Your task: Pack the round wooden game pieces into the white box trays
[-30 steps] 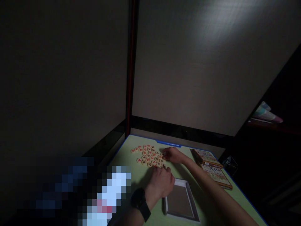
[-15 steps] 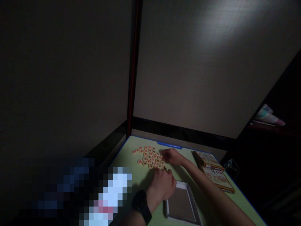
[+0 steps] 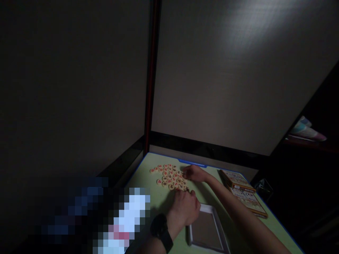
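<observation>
Since the earlier frame the left hand (image 3: 185, 209) has slid a little to the right and nearer the white tray, while the right hand (image 3: 195, 173) stays at the right edge of the pieces; the view itself has drifted slightly, so everything sits a touch further right.

The round game pieces (image 3: 171, 175), pale discs marked in red and black, lie flat in a tight cluster on the far left part of the green table (image 3: 153, 197). The right hand rests on the table just beside the cluster, its fingertips touching the pieces at the right edge; its fingers are bent down onto them, and in the dim light it cannot be told whether they grip a piece. The left hand lies near the cluster's near edge, knuckles up and fingers curled loosely inward; whether anything is held inside cannot be told. A dark watch (image 3: 160, 231) sits on the left wrist.

The shallow white tray (image 3: 220, 231) lies flat just right of the left hand, touching or nearly touching it. Two orange printed boxes (image 3: 245, 195) lie at the table's right edge, well apart from the pieces. A blue strip (image 3: 192, 163) runs along the far edge.
</observation>
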